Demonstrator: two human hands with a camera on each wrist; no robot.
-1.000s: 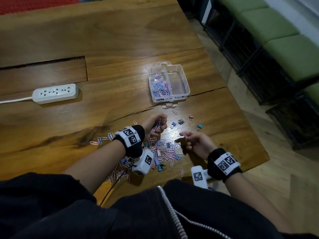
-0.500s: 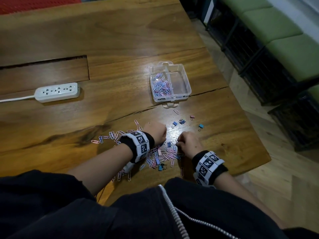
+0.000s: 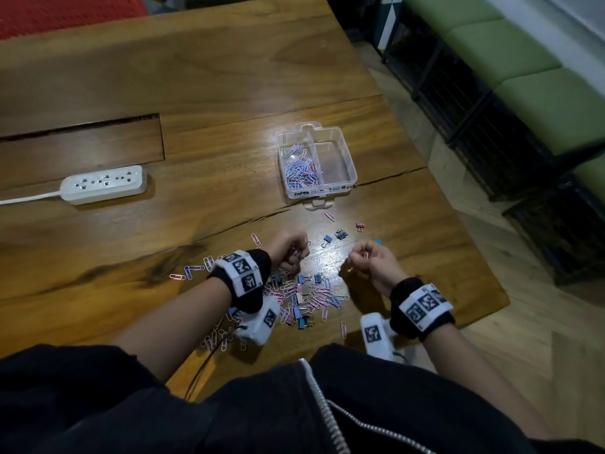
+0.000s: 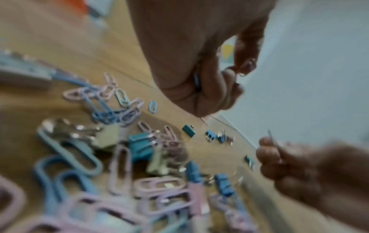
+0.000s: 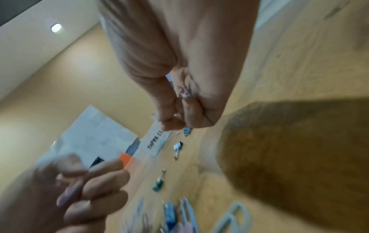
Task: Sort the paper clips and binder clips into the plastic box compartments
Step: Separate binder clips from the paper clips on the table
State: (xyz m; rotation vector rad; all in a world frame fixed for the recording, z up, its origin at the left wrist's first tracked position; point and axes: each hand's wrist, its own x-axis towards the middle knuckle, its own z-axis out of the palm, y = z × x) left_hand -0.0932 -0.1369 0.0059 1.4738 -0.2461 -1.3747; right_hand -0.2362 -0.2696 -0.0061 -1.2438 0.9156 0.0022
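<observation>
A clear plastic box [image 3: 350,165] stands at the table's middle. Its left compartment holds pink and blue paper clips [image 3: 299,170]; the right one looks bare. A mixed pile of paper clips and binder clips [image 3: 304,296] lies between my wrists. Just above the pile's far edge, my left hand [image 3: 296,257] is curled round several paper clips [image 4: 196,80]. My right hand [image 3: 360,255] pinches a pink paper clip [image 5: 185,93] at about the same height. Loose binder clips [image 3: 340,234] lie between the hands and the box.
A white power strip [image 3: 103,183] lies at the left with its cord running off the frame. More paper clips [image 3: 196,268] are scattered left of my left wrist. The table's edge [image 3: 474,257] is close on the right, with floor and a green bench [image 3: 523,77] beyond.
Half a second ago both hands were down on the pile with knuckles up. Now both have risen off it and turned, each holding paper clips.
</observation>
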